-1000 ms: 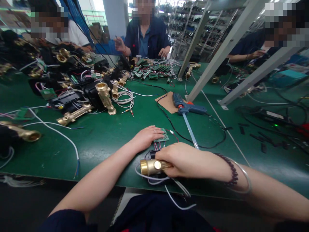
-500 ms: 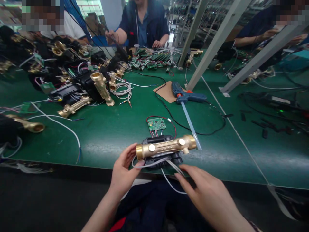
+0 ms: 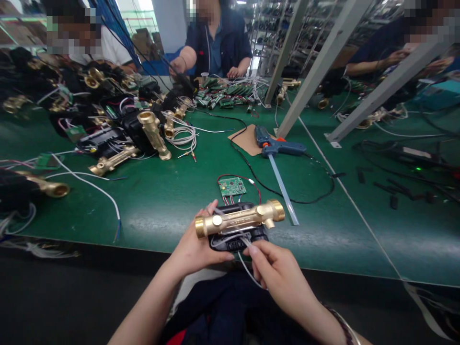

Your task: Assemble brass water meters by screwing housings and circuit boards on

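Observation:
A brass pipe fitting (image 3: 240, 220) with threaded ends lies across a black plastic housing (image 3: 224, 243) at the bench's front edge. My left hand (image 3: 196, 244) is wrapped round the housing's left end, its thumb along the near side and its fingers behind. Between the thumb and fingers of my right hand (image 3: 275, 266) is a grey cable (image 3: 246, 241), pinched close to the housing. Part of the cable runs under the fitting, and a loop hangs below. A green circuit board (image 3: 232, 187), wired to the housing, rests just beyond it.
A blue glue gun (image 3: 278, 145) with a long glue stick lies on cardboard (image 3: 241, 139), its black cord looping across the green bench (image 3: 172, 201). Brass fittings with housings (image 3: 153, 134) crowd the left. Metal posts (image 3: 323, 67) rise at right. Co-workers sit opposite, a person (image 3: 219, 43) among them.
My right hand has moved left and in to the housing with the cable. My left hand has shifted its grip further round the housing, which has moved slightly left.

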